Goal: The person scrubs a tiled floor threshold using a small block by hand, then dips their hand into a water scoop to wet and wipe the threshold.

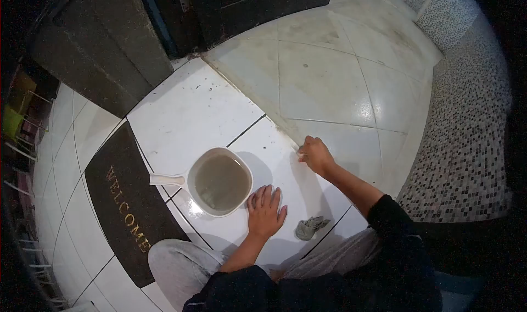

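My left hand point(264, 210) lies flat on the white floor tile, fingers spread, beside a white dipper point(239, 202). The dipper has a handle pointing left and holds murky grey-brown water. At the border between the white tile and the duller tiles, my right hand point(315, 155) is closed, fingertips pressed down at the edge. Something small and pale may be in its fingers, but I cannot make it out. A crumpled grey-green plastic bag point(312, 228), bunched at one end, sits on the tile between my hands and my knees.
A dark doormat point(123, 202) reading "WELCOME" lies left of the dipper. Dark doors point(99, 43) stand at the back left. Stained, duller tiles point(324, 76) stretch beyond the border. A mosaic-patterned wall point(461, 131) curves along the right.
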`<state>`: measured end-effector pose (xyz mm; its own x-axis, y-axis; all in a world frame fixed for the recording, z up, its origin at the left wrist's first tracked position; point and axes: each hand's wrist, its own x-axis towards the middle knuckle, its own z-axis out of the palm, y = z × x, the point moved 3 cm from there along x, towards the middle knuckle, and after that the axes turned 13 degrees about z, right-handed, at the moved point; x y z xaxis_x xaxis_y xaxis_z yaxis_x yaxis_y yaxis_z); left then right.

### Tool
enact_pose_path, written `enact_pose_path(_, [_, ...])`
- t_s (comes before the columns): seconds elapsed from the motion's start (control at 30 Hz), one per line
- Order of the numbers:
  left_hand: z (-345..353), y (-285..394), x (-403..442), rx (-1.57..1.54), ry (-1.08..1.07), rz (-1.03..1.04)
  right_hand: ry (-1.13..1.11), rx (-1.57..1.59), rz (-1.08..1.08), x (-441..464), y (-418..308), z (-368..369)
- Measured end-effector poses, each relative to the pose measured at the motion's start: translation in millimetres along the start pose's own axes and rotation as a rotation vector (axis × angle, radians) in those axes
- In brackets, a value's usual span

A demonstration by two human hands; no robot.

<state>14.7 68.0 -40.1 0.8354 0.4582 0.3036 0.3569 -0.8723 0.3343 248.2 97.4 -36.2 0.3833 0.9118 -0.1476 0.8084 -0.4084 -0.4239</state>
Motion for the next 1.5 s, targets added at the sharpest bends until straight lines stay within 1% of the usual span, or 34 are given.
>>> enact_pose_path(0.13, [-1.4,-1.3,0.4,0.012,-0.009,-0.002,0.069,-0.005,-0.031,26.8,-14.4,1.3])
enact_pose_path(0.27, [1.6,-1.5,-1.7,0.004,0.025,0.009,0.130,0.010,-0.053,18.4,-17.8,0.2])
enact_pose_path(0.33, [1.2,-2.3,-3.1,0.005,0.017,-0.002,0.062,-0.099,-0.105,0.7,-14.1,-1.1])
enact_pose_path(0.37, [2.3,-1.9,-1.7,-0.003,0.011,-0.004,0.059,-0.102,-0.106,-9.7,-10.9,-3.2])
enact_pose_path(0.43, [-0.7,0.2,0.0,-0.006,0.005,-0.010,-0.052,-0.138,-0.123,-27.4,-4.7,-1.7])
enact_pose_path(0.5, [-1.4,0.0,0.8,-0.002,-0.005,-0.010,-0.057,-0.141,-0.129,-23.6,-10.2,-1.1])
enact_pose_path(0.57, [-1.4,0.7,1.1,0.007,0.004,-0.005,0.034,-0.192,-0.116,-5.4,-22.9,-1.0])
enact_pose_path(0.6, [-0.2,0.5,1.2,0.015,0.002,-0.003,0.039,-0.185,-0.118,7.7,-26.8,2.8])
enact_pose_path(0.67, [0.9,-0.7,-0.9,0.025,0.003,-0.026,0.132,-0.074,-0.086,28.0,-34.4,7.9])
enact_pose_path(0.7, [-0.4,-1.8,-2.2,0.028,0.003,-0.025,0.135,-0.072,-0.087,26.2,-34.4,8.2])
enact_pose_path(0.8, [-1.0,-0.6,-0.1,-0.017,0.021,-0.010,0.081,-0.176,-0.109,4.5,-24.4,1.6])
enact_pose_path(0.87, [-1.5,-0.9,-0.4,-0.024,0.021,-0.008,-0.042,-0.229,-0.093,-20.0,-14.0,-2.9])
enact_pose_path(0.97, [0.8,-0.5,-0.7,-0.001,0.019,-0.002,-0.102,-0.155,-0.104,-29.6,-10.5,-7.7])
enact_pose_path(1.0, [1.2,0.0,-0.2,-0.003,0.018,0.004,-0.100,-0.155,-0.098,-25.0,-12.3,-5.3])
enact_pose_path(1.07, [1.0,-0.4,0.5,-0.005,-0.008,-0.013,0.007,-0.223,-0.135,-4.8,-24.0,0.8])
enact_pose_path(1.17, [1.3,-1.4,-1.4,0.007,0.012,-0.006,0.066,-0.173,-0.133,8.1,-32.3,5.5])
enact_pose_path(1.3, [1.4,-1.8,-0.7,-0.019,-0.005,-0.019,-0.007,-0.235,-0.174,-25.1,-17.7,2.4])
enact_pose_path(1.37, [0.6,-1.2,-0.6,0.001,0.007,-0.012,-0.110,-0.218,-0.179,-42.2,-6.8,3.7])
enact_pose_path(1.43, [-0.3,-2.1,0.6,0.008,-0.001,-0.011,-0.115,-0.177,-0.188,-37.5,-7.1,4.0])
enact_pose_path(1.5, [0.4,1.3,0.7,0.011,-0.009,0.002,-0.031,-0.228,-0.187,-23.1,-23.4,-0.5])
